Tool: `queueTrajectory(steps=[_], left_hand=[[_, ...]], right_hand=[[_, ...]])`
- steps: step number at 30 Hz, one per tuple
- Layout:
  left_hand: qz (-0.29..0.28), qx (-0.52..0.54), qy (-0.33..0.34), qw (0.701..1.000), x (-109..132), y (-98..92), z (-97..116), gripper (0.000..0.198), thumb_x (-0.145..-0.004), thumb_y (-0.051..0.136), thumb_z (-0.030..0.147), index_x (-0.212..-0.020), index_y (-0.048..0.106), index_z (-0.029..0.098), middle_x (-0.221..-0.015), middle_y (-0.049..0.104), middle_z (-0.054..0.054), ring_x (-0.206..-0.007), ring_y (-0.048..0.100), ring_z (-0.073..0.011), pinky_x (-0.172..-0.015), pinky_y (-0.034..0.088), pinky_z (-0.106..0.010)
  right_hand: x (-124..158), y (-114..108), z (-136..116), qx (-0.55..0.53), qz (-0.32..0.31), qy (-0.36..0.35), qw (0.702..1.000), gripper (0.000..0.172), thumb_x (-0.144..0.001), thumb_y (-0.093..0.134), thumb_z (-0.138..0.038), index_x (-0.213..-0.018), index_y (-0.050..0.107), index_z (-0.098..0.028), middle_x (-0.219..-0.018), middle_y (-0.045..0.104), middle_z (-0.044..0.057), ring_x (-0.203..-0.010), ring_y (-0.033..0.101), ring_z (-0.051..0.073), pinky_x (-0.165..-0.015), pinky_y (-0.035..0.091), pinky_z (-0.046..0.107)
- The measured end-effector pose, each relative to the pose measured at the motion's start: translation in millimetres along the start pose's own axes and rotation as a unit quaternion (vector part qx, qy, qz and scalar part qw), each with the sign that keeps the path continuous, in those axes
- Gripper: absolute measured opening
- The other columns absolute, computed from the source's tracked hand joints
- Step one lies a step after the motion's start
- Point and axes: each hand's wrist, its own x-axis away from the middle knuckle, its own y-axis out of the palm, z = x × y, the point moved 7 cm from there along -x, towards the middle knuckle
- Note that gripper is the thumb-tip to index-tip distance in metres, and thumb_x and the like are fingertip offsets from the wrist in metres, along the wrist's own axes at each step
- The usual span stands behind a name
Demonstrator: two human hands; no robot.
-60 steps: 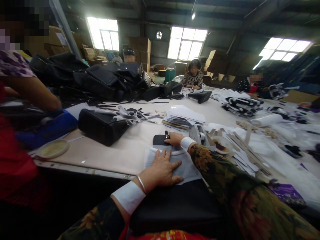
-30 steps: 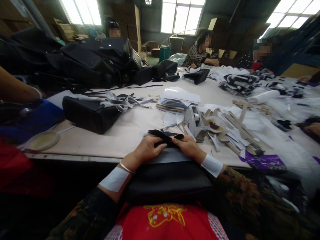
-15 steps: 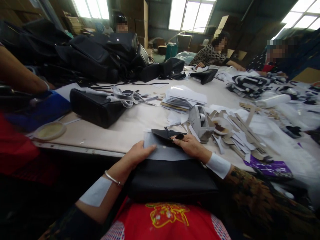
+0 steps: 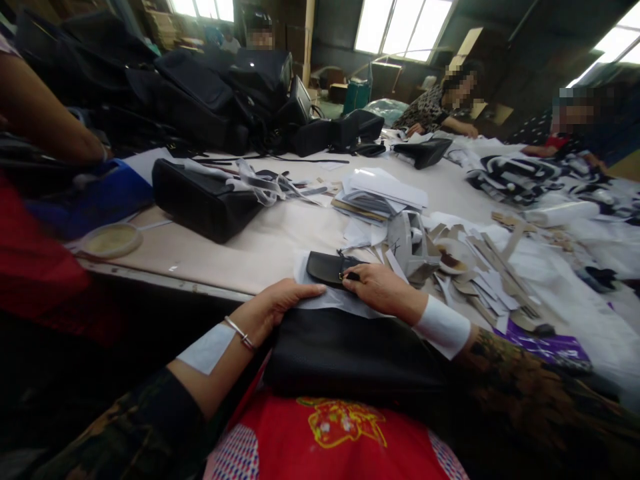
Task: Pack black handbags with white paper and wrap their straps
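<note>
A black bag (image 4: 350, 357) rests on my lap against the table's front edge. At its far end, a thin white sheet (image 4: 334, 300) lies beneath a small black flap (image 4: 323, 268) with rounded corners. My left hand (image 4: 287, 300) is closed on the sheet's left edge, thumb on top; its other fingers are hidden underneath. My right hand (image 4: 383, 288) pinches the flap's right part near a small metal fitting (image 4: 343, 275). Whether the flap is joined to the bag, I cannot tell.
Beyond my hands stand a grey tape dispenser (image 4: 407, 247) and a paper stack (image 4: 383, 190). Cardboard strips (image 4: 483, 273) lie right. Another black bag (image 4: 200, 200) and a tape roll (image 4: 111, 240) are left, near a co-worker's arm (image 4: 55, 110). Black bags (image 4: 195, 97) are piled behind.
The black flap has come down flatter over the white sheet, so its face shows more. My right hand has turned over it, while my left thumb still presses the sheet. The view has shifted slightly.
</note>
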Motion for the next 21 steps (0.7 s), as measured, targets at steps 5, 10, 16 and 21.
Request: queueTrajectory(steps=[5, 10, 16, 21], left_hand=[[0.008, -0.019, 0.000, 1.000, -2, -3.8, -1, 0.056, -0.045, 0.094, 0.025, -0.095, 0.074, 0.009, -0.088, 0.079, -0.012, -0.076, 0.074, -0.0280, -0.075, 0.058, -0.038], [0.000, -0.030, 0.034, 0.999, 4, 1.3, 7, 0.052, -0.046, 0.090, 0.019, -0.095, 0.075, 0.011, -0.083, 0.078, -0.008, -0.073, 0.072, -0.0257, -0.078, 0.058, -0.038], [0.017, -0.041, 0.023, 0.999, 5, -2.0, 4, 0.040, -0.048, 0.086, 0.020, -0.085, 0.073, 0.011, -0.072, 0.076, -0.008, -0.068, 0.071, -0.0268, -0.072, 0.058, -0.040], [0.035, -0.039, -0.002, 0.999, 9, -4.1, 0, 0.039, -0.051, 0.085, 0.020, -0.086, 0.073, 0.010, -0.074, 0.077, -0.011, -0.059, 0.070, -0.0253, -0.061, 0.057, -0.036]], right_hand=[[-9, -1, -7, 0.048, -0.038, -0.013, 0.998, 0.027, -0.091, 0.060, -0.042, -0.091, 0.079, -0.023, -0.100, 0.075, 0.008, -0.099, 0.067, 0.024, -0.090, 0.050, 0.030], [-18, -10, -10, 0.046, -0.038, 0.019, 0.998, 0.031, -0.088, 0.062, -0.045, -0.075, 0.076, -0.021, -0.080, 0.073, 0.007, -0.074, 0.066, 0.021, -0.068, 0.049, 0.029], [-10, 3, -12, -0.025, -0.033, 0.004, 0.999, 0.026, -0.090, 0.061, -0.034, -0.074, 0.075, -0.019, -0.097, 0.072, 0.008, -0.088, 0.066, 0.022, -0.083, 0.050, 0.032], [-2, 7, 1, -0.101, -0.025, -0.019, 0.994, 0.024, -0.092, 0.059, -0.031, -0.083, 0.079, -0.019, -0.102, 0.072, 0.007, -0.091, 0.066, 0.021, -0.089, 0.051, 0.034]])
